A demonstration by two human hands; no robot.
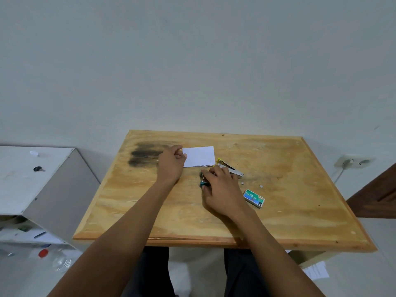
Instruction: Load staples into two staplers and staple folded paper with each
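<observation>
A folded white paper (200,156) lies on the wooden table (300,211), and my left hand (171,165) pinches its left edge. My right hand (222,191) is closed around a small green stapler (202,183), of which only the near end shows under my fingers. Just behind that hand lies a yellow stapler (230,169), swung open so its metal staple rail is exposed. A green staple box (254,197) rests to the right of my right hand. Small loose staple strips (261,186) lie between the box and the yellow stapler.
A white cabinet (32,179) stands left of the table with a dark key (38,168) on top and a bottle (55,258) on the floor beside it. A wall socket (353,161) with a cable is at the right. Paper (317,270) lies on the floor.
</observation>
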